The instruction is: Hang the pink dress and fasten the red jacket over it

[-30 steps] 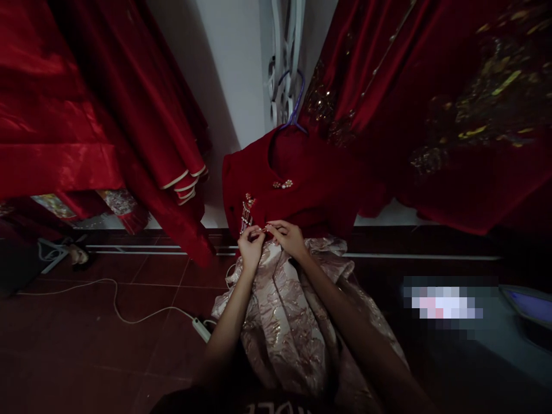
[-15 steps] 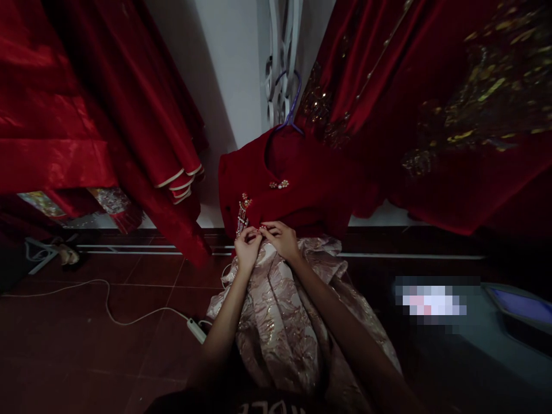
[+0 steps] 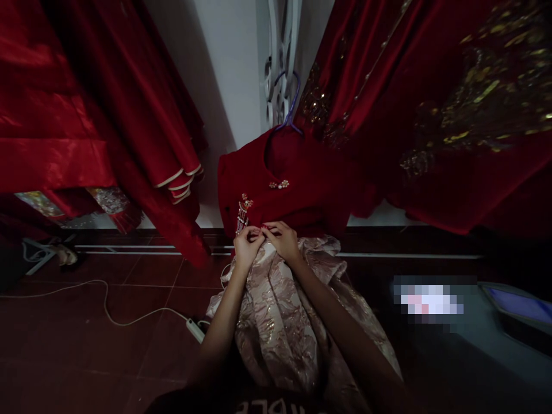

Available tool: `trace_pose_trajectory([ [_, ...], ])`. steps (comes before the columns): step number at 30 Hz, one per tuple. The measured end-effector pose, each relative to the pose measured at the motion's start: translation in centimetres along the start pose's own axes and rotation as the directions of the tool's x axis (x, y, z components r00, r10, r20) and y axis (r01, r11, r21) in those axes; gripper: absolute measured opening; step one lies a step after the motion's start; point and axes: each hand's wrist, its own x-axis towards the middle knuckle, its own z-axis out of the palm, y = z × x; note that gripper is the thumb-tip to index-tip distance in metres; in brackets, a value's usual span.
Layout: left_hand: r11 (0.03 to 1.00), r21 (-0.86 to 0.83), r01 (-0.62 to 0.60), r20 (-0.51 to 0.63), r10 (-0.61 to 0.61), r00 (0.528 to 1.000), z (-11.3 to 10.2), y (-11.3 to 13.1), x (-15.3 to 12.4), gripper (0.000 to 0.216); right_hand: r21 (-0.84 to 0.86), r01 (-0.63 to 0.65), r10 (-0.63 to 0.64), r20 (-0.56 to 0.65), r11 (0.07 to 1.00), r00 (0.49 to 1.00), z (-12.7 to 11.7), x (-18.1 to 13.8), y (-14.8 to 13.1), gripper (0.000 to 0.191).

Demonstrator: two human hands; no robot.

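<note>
A red top (image 3: pixel 310 198) hangs on a purple hanger (image 3: pixel 290 112) in the middle, with a beaded clasp (image 3: pixel 279 184) below its neckline and a beaded tassel ornament (image 3: pixel 242 211) at its left front. My left hand (image 3: pixel 249 244) and my right hand (image 3: pixel 282 238) meet at the top's lower front edge. Both have thumb and fingers pinched together there, fingertips touching or nearly so. What small part of the front sits between them is mostly hidden. Beneath the hands spreads a pale pink and gold patterned skirt (image 3: pixel 280 328).
Red satin garments (image 3: pixel 159 115) hang at the left; a red garment with gold sequins (image 3: pixel 487 98) hangs at the right. A white cord runs over the tiled floor (image 3: pixel 95 339) to a power strip (image 3: pixel 195 330). A white metal rack (image 3: pixel 284 46) stands behind.
Both hands stay at the same spot on the red top, their fingertips shifting slightly closer together. The view has moved very little.
</note>
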Motion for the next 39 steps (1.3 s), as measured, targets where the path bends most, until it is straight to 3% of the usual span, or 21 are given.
trace_pose_trajectory([
  [10,0.997,-0.076,0.033,0.043,-0.029,0.999,-0.2,-1.0,0.4,0.024,0.068,-0.072,0.071,0.017,0.995,0.997,0.3,0.2,0.7,0.022],
  [18,0.984,0.072,-0.166,0.171,0.151,0.974,-1.1,-1.1,0.9,0.013,0.040,-0.202,0.199,0.064,0.979,0.978,0.3,0.7,0.6,0.030],
  [22,0.952,0.156,-0.262,0.118,0.245,0.962,-0.4,-1.2,0.4,0.012,-0.040,-0.197,0.196,-0.020,0.980,0.980,1.1,1.1,0.2,0.026],
  [26,0.968,0.075,-0.239,0.040,0.237,0.971,0.2,-0.9,-0.2,0.019,-0.056,-0.189,0.189,-0.013,0.980,0.982,1.0,1.0,-0.1,0.021],
  [29,0.979,0.054,-0.198,-0.116,0.203,0.972,-0.3,-0.3,-0.3,0.017,-0.011,-0.185,0.185,0.102,0.983,0.977,-0.6,1.2,-0.5,0.030],
  [32,0.974,0.161,-0.161,-0.258,0.199,0.945,-1.4,0.4,0.1,0.011,0.017,-0.165,0.161,0.144,0.986,0.976,-3.3,1.8,-0.9,0.036],
  [34,0.950,0.261,-0.174,-0.206,0.231,0.951,-2.0,1.0,0.2,0.010,0.029,-0.152,0.149,0.080,0.988,0.986,-5.1,2.3,-1.3,0.028],
  [36,0.895,0.381,-0.232,-0.051,0.270,0.961,-2.3,1.6,0.1,0.009,0.027,-0.138,0.137,0.027,0.990,0.990,-6.3,2.6,-1.7,0.022],
  [39,0.788,0.538,-0.299,0.141,0.265,0.954,-2.1,2.1,-0.1,0.017,-0.012,-0.080,0.081,0.077,0.997,0.994,-6.5,2.4,-1.9,0.016],
])
